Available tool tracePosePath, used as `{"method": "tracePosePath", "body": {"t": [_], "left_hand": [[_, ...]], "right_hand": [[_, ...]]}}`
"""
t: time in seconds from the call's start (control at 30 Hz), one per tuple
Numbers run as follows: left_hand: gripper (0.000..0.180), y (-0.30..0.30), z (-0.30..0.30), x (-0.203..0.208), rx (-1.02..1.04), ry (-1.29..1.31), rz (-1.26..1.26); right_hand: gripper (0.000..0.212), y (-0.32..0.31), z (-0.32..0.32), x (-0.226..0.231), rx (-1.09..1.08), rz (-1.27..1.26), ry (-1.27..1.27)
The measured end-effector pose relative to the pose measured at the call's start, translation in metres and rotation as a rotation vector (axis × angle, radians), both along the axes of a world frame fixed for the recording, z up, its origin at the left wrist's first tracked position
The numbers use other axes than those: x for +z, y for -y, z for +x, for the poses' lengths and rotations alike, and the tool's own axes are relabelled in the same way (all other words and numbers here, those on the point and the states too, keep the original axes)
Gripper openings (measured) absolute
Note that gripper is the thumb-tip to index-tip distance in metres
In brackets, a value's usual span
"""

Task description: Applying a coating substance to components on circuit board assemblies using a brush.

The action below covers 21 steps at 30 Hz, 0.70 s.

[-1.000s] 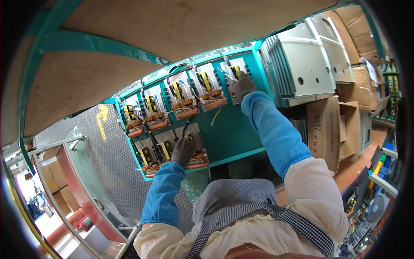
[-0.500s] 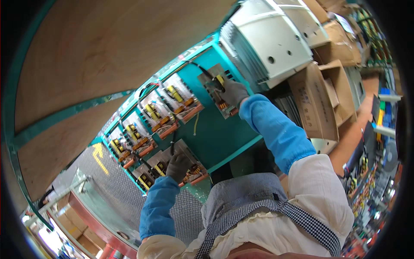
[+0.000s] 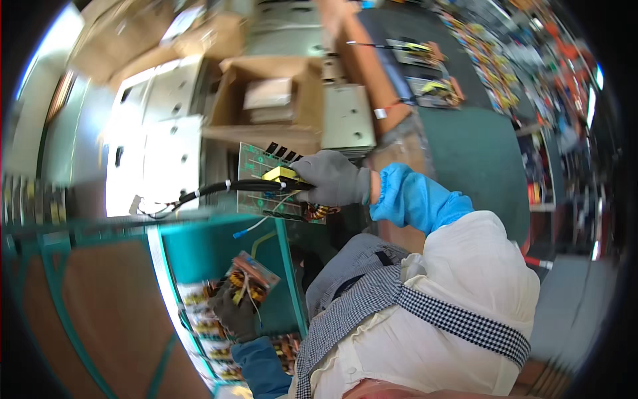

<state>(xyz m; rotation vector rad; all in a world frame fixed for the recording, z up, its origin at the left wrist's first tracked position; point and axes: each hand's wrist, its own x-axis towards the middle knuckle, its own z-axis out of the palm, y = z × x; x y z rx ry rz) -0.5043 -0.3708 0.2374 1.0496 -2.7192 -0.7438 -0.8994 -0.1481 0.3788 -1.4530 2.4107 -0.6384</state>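
Observation:
My right hand (image 3: 332,177), in a grey glove, grips a circuit board (image 3: 252,158) by the yellow transformer on it. A thick black cable (image 3: 232,186) runs left from this board and ends in thin loose wires. Lower down, my left hand (image 3: 234,312), in a darker grey glove, is closed on a second circuit board (image 3: 260,271) with copper coils and white wires. That board is tilted above a teal box (image 3: 282,246), where several similar boards (image 3: 203,326) are lined up along the left side.
An open cardboard box (image 3: 266,130) with pale flat pieces inside lies beyond my right hand. White metal panels (image 3: 174,156) stand left of it. To the right, a dark green worktable (image 3: 472,156) bears two more boards (image 3: 432,92) and many small components.
My view has swung right toward the worktable. Both boards are now lifted out of the teal box, the right-hand one clear beyond its edge, the left-hand one just above it.

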Motion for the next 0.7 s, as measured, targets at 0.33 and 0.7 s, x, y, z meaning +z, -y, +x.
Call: {"method": "tracePosePath", "body": {"t": [0.33, 0.7], "left_hand": [[0.045, -0.031, -0.357, 0.094, -0.350, -0.238, -0.030], [0.052, -0.422, -0.557, 0.188, -1.028, -0.088, 0.108]], "right_hand": [[0.037, -0.323, -0.012, 0.074, -0.427, 0.110, -0.528], [0.018, -0.482, 0.014, -0.002, -0.455, 0.743, -0.407]]}}
